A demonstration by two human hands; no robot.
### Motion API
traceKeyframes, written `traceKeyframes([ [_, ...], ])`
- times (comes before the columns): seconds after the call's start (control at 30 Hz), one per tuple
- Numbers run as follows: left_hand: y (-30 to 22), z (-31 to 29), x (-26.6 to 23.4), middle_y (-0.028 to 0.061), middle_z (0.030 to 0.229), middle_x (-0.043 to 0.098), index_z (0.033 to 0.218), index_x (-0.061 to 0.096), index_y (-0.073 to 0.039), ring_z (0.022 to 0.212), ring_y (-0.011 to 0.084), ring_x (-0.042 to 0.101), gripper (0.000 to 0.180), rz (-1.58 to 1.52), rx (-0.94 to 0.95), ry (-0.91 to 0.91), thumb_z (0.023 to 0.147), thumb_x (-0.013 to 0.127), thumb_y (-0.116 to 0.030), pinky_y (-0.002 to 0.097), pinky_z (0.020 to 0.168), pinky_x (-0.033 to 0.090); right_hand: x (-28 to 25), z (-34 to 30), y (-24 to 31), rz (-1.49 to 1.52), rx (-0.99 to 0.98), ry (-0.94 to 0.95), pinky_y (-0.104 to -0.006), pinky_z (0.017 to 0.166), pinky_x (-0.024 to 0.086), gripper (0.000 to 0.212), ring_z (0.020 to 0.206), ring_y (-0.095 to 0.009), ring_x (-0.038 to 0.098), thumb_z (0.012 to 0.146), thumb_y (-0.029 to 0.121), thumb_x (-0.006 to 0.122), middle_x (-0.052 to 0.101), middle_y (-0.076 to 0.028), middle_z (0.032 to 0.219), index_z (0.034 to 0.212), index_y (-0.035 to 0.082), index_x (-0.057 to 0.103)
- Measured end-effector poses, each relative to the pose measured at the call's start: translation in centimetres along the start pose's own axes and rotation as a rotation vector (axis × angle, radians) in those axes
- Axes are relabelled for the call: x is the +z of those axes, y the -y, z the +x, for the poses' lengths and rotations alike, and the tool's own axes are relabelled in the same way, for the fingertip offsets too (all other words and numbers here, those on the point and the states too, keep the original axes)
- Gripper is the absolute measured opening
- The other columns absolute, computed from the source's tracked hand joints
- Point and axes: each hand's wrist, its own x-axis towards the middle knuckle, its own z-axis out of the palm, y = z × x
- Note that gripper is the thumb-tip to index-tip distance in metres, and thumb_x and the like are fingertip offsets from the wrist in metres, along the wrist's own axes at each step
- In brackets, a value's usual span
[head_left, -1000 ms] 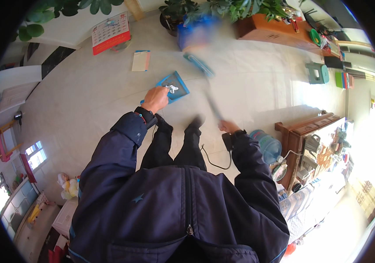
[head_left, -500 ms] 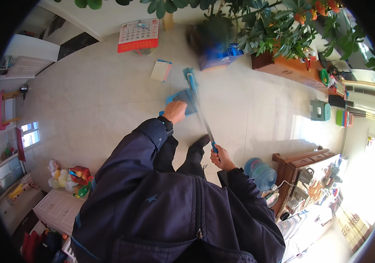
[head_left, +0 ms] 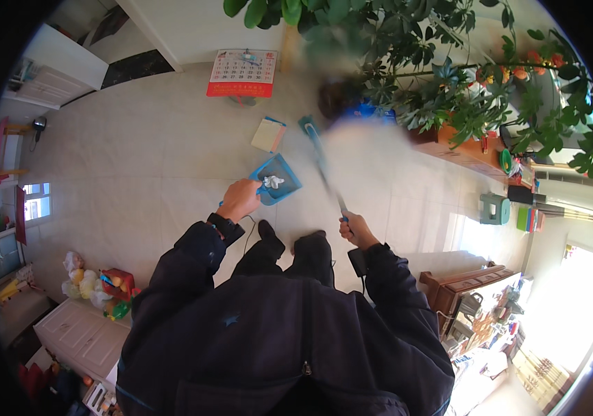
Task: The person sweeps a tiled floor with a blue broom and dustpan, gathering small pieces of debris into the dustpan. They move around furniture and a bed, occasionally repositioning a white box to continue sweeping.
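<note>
My left hand (head_left: 242,200) is closed round the handle of a blue dustpan (head_left: 285,190), held low in front of my feet. A crumpled white wad (head_left: 273,182), perhaps tissue, lies in the pan. In my right hand (head_left: 359,230) is the grip of a long-handled broom (head_left: 329,182), its grey stick slanting away to the far left. The blue broom head (head_left: 309,126) is on or close to the floor, beyond the dustpan and apart from it; motion blurs the stick. A dark device (head_left: 357,262) hangs by my right wrist.
A pale booklet (head_left: 268,134) lies on the tiled floor beyond the dustpan. Farther off are a calendar (head_left: 242,73) and a leafy plant (head_left: 421,97) over a wooden cabinet (head_left: 442,144). At right stands a green stool (head_left: 494,209). Bags (head_left: 85,284) sit at left.
My left hand and the dustpan have shifted left and nearer to me, and the white wad now shows. The broom head and pan are farther apart. My feet have moved and the view has shifted.
</note>
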Motion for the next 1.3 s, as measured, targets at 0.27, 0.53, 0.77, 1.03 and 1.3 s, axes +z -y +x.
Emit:
traceKeyframes([
  [0.27, 4.9, 2.8, -3.9, 0.0185, 0.091, 0.065, 0.107, 0.063, -0.010, 0.086, 0.0381, 0.061, 0.032, -0.042, -0.188, -0.035, 0.076, 0.061, -0.017, 0.0473, 0.075, 0.050, 8.2, 8.9, 8.0, -0.164, -0.294, 0.057, -0.0276, 0.033, 0.024, 0.026, 0.040, -0.014, 0.039, 0.091, 0.021, 0.045, 0.043, -0.005, 0.054, 0.075, 0.000, 0.045],
  [0.53, 6.2, 6.5, -7.6, 0.0203, 0.085, 0.064, 0.109, 0.064, -0.008, 0.081, 0.0391, 0.061, 0.034, -0.078, -0.299, -0.191, 0.076, 0.060, -0.014, 0.0459, 0.071, 0.050, 14.3, 28.1, 19.8, -1.601, -1.056, -0.083, -0.0359, 0.040, 0.036, 0.022, 0.044, -0.020, 0.052, 0.075, 0.020, 0.060, 0.054, -0.004, 0.051, 0.057, 0.009, 0.056],
  [0.77, 8.8, 7.0, -10.3, 0.0186, 0.084, 0.065, 0.109, 0.062, -0.009, 0.081, 0.0385, 0.062, 0.032, -0.098, -0.345, -0.124, 0.077, 0.061, -0.014, 0.0476, 0.072, 0.050, 10.4, 34.2, 16.3, -2.313, -0.719, -0.210, -0.0350, 0.051, 0.050, 0.004, 0.060, -0.023, 0.065, 0.064, 0.012, 0.069, 0.065, -0.007, 0.062, 0.060, 0.013, 0.069],
  [1.03, 13.1, 7.9, -11.8, 0.0197, 0.081, 0.065, 0.103, 0.063, -0.009, 0.080, 0.0391, 0.062, 0.028, -0.027, -0.113, -0.017, 0.076, 0.061, -0.013, 0.0471, 0.071, 0.050, 8.0, 22.2, 1.7, -0.873, -0.169, -0.284, -0.0322, 0.046, 0.042, 0.004, 0.052, -0.021, 0.056, 0.071, 0.012, 0.064, 0.057, -0.006, 0.059, 0.068, 0.011, 0.063],
  [1.3, 14.3, 7.9, -11.9, 0.0198, 0.084, 0.065, 0.107, 0.064, -0.009, 0.081, 0.0400, 0.061, 0.032, 0.071, 0.153, 0.123, 0.077, 0.060, -0.015, 0.0477, 0.071, 0.050, 12.3, 12.7, -11.9, 0.159, 0.003, -0.174, -0.0304, 0.039, 0.033, 0.008, 0.045, -0.016, 0.046, 0.078, 0.014, 0.058, 0.048, -0.004, 0.055, 0.072, 0.009, 0.056],
])
